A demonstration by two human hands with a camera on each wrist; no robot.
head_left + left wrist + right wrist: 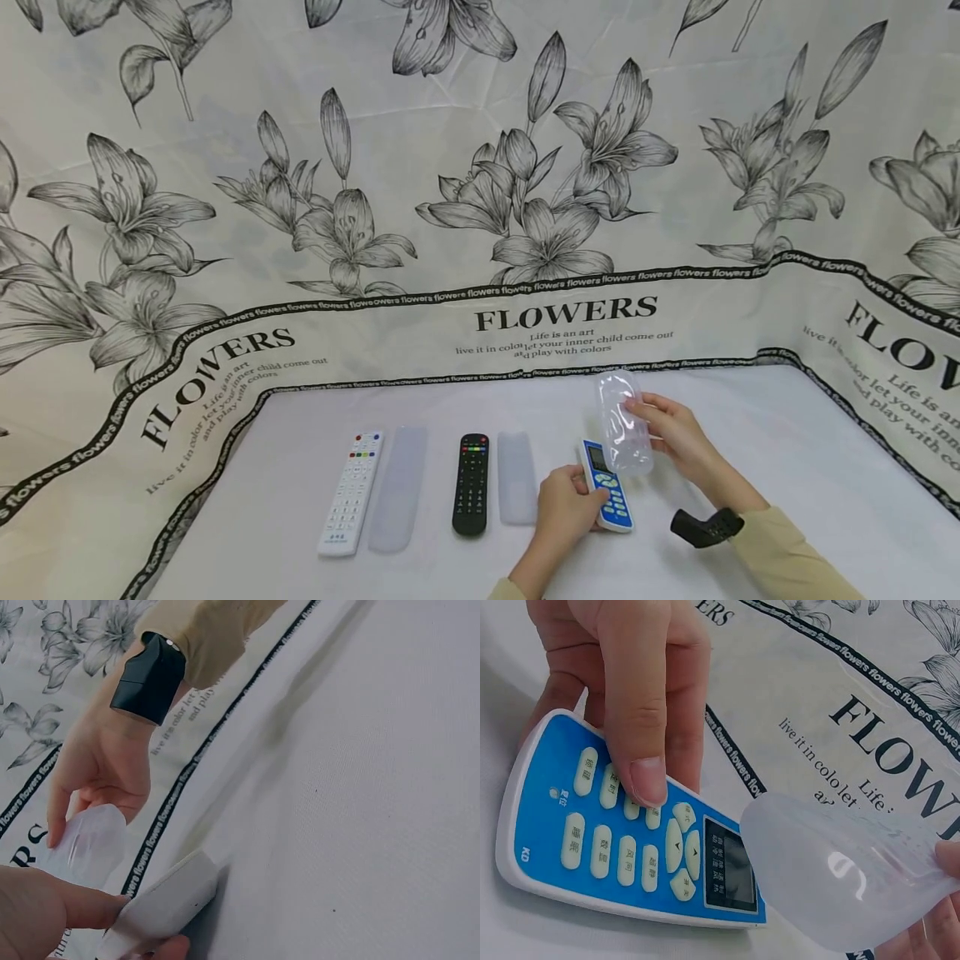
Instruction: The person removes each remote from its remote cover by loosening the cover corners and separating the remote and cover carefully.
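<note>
My left hand [564, 510] grips a blue-faced white remote control [617, 505] by its side, thumb across the buttons. In the right wrist view the remote's [619, 847] keys and small dark screen show clearly. With my right hand [678, 437] I pinch a clear, soft remote cover [624, 421] by its side. The cover's lower end overlaps the screen end of the remote in the head view. In the left wrist view the remote's [169, 900] pale edge is seen between left thumb and fingers, with the cover [94, 844] beyond it.
Left of my hands, a black remote [471, 487] and a translucent sleeve [517, 479] lie side by side on the white tabletop [262, 500]. Farther left are a white remote [351, 496] and a longer translucent sleeve [399, 492]. A flower-printed cloth [390, 333] hangs behind.
</note>
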